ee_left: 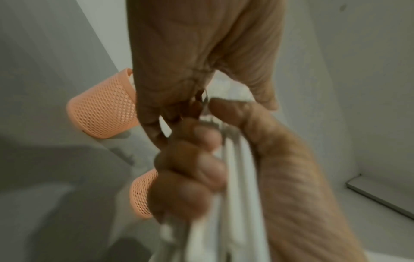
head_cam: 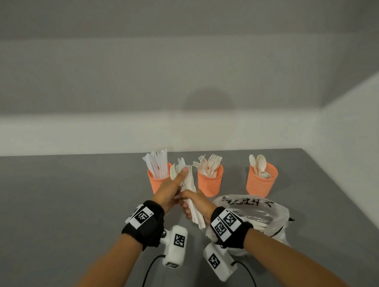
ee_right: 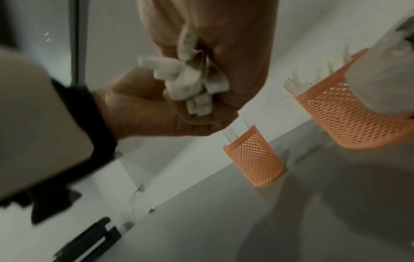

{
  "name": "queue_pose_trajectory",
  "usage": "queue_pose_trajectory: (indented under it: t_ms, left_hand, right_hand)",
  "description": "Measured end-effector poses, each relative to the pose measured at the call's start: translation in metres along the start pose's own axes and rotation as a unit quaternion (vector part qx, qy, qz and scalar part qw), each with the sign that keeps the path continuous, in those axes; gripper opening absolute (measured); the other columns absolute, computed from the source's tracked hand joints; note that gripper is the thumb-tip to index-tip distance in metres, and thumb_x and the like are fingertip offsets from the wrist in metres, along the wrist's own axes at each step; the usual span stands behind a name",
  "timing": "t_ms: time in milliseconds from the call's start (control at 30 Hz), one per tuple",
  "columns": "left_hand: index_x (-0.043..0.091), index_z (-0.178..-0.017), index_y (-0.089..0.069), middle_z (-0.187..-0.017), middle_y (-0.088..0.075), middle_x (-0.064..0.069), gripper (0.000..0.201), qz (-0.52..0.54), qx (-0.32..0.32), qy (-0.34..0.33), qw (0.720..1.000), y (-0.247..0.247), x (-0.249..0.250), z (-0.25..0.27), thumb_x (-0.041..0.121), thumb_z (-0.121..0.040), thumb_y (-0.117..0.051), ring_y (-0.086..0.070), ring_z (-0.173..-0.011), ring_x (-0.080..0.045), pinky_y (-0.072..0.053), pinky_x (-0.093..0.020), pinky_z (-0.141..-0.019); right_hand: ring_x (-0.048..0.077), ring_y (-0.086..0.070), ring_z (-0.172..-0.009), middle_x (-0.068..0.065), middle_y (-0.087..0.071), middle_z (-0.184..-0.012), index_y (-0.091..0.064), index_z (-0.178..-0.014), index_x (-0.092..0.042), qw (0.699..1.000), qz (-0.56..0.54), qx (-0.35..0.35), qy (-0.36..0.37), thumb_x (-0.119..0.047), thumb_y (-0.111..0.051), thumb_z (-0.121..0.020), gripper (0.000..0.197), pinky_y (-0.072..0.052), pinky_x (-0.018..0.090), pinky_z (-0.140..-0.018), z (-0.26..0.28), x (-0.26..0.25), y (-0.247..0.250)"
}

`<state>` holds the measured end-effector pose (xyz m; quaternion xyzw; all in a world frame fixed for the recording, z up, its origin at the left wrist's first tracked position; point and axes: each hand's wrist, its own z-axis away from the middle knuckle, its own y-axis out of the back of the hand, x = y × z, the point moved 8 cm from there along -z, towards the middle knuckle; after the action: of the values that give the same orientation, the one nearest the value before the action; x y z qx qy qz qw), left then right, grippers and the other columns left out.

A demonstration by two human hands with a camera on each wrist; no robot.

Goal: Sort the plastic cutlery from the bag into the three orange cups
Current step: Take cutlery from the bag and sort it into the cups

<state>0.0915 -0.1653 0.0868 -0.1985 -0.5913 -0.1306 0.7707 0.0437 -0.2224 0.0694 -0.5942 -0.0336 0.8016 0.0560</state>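
While both hands (head_cam: 182,194) grip it, cutlery bundle (head_cam: 189,187) protrudes beyond fingers (head_cam: 186,209).

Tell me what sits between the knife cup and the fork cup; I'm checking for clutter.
In the head view, only the bundle of cutlery gripped by left hand and right hand shows between knife cup and fork cup.

Three cups (head_cam: 210,181) stand in a row behind the bag (head_cam: 260,214).
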Motion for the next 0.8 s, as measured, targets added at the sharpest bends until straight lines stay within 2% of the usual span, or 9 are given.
queue_pose_trajectory:
  t_ms: [100, 200, 267, 367, 467, 533, 633, 733, 800]
  left_hand:
    - [0.015, -0.098, -0.065, -0.084, -0.067, -0.006, 0.039, 0.029, 0.014, 0.005, 0.999, 0.011, 0.001, -0.003, 0.047, -0.093, -0.043, -0.061, -0.077, -0.018, -0.050, -0.030, -0.072]
    - [0.013, -0.102, -0.061, -0.089, -0.061, -0.012, 0.028, 0.003, 0.029, -0.004, 1.000, 0.016, 0.002, -0.007, 0.036, -0.094, -0.048, -0.051, -0.077, -0.022, -0.049, -0.026, -0.066]
    - [0.014, -0.098, -0.060, -0.084, -0.059, -0.011, 0.021, -0.004, 0.030, -0.010, 1.000, 0.015, 0.003, -0.007, 0.030, -0.096, -0.046, -0.046, -0.073, -0.023, -0.047, -0.027, -0.066]
    - [0.014, -0.092, -0.058, -0.081, -0.059, -0.009, 0.020, -0.002, 0.045, -0.013, 0.999, 0.015, 0.004, -0.008, 0.021, -0.097, -0.040, -0.051, -0.072, -0.020, -0.047, -0.029, -0.070]
    - [0.009, -0.110, -0.052, -0.099, -0.061, -0.013, 0.021, -0.036, 0.079, -0.011, 0.996, 0.020, 0.005, -0.010, 0.019, -0.097, -0.039, -0.058, -0.090, -0.026, -0.050, -0.032, -0.077]
    - [0.011, -0.118, -0.046, -0.098, -0.060, -0.010, 0.023, -0.054, 0.102, -0.020, 0.993, 0.022, 0.008, -0.013, 0.020, -0.097, -0.040, -0.059, -0.089, -0.026, -0.051, -0.031, -0.075]
    - [0.017, -0.109, -0.050, -0.090, -0.056, -0.006, 0.016, -0.107, 0.148, -0.073, 0.980, 0.029, 0.019, -0.016, 0.023, -0.095, -0.049, -0.057, -0.079, -0.021, -0.052, -0.027, -0.064]
    - [0.009, -0.099, -0.062, -0.092, -0.060, -0.007, 0.016, -0.208, 0.189, -0.131, 0.951, 0.037, 0.029, -0.019, 0.021, -0.087, -0.062, -0.057, -0.086, -0.025, -0.048, -0.036, -0.077]
    - [0.005, -0.098, -0.065, -0.095, -0.062, -0.008, 0.019, -0.253, 0.217, -0.155, 0.930, 0.039, 0.034, -0.019, 0.017, -0.084, -0.066, -0.056, -0.085, -0.021, -0.044, -0.030, -0.078]
  right_hand:
    - [0.007, -0.035, -0.033, -0.003, -0.041, -0.047, -0.055, -0.085, -0.015, 0.999, -0.033, -0.032, -0.030, -0.018, -0.042, -0.093, 0.015, -0.030, 0.015, -0.035, -0.003, 0.005, 0.006]
    - [0.006, -0.040, -0.034, -0.004, -0.046, -0.048, -0.057, -0.097, -0.018, 0.997, -0.025, -0.060, -0.039, -0.021, -0.040, -0.095, 0.017, -0.034, 0.015, -0.036, -0.005, 0.006, 0.007]
    - [0.007, -0.047, -0.039, -0.003, -0.050, -0.052, -0.056, -0.103, -0.016, 0.995, -0.036, -0.073, -0.049, -0.022, -0.040, -0.095, 0.019, -0.040, 0.017, -0.039, -0.006, 0.008, 0.006]
    - [0.005, -0.054, -0.046, -0.003, -0.052, -0.058, -0.052, -0.110, -0.013, 0.993, -0.064, -0.077, -0.062, -0.023, -0.043, -0.095, 0.021, -0.046, 0.021, -0.047, -0.008, 0.010, 0.007]
    - [0.002, -0.055, -0.045, 0.000, -0.050, -0.067, -0.051, -0.105, -0.015, 0.994, -0.053, -0.071, -0.070, -0.021, -0.043, -0.094, 0.015, -0.046, 0.022, -0.046, -0.008, 0.013, 0.009]
    - [0.003, -0.055, -0.046, -0.001, -0.050, -0.066, -0.053, -0.100, -0.017, 0.995, -0.048, -0.062, -0.064, -0.017, -0.044, -0.094, 0.011, -0.046, 0.023, -0.047, -0.009, 0.013, 0.012]
    - [0.012, -0.054, -0.045, 0.001, -0.048, -0.062, -0.052, -0.096, -0.016, 0.994, -0.063, -0.064, -0.060, -0.009, -0.043, -0.093, 0.011, -0.048, 0.025, -0.048, -0.009, 0.013, 0.014]
    - [0.013, -0.052, -0.041, 0.004, -0.044, -0.064, -0.048, -0.095, -0.013, 0.995, -0.046, -0.066, -0.056, -0.006, -0.041, -0.093, 0.011, -0.048, 0.024, -0.045, -0.009, 0.015, 0.016]
    - [0.012, -0.052, -0.041, 0.004, -0.045, -0.065, -0.048, -0.097, -0.013, 0.996, -0.033, -0.065, -0.053, -0.005, -0.041, -0.093, 0.011, -0.048, 0.024, -0.045, -0.010, 0.016, 0.016]
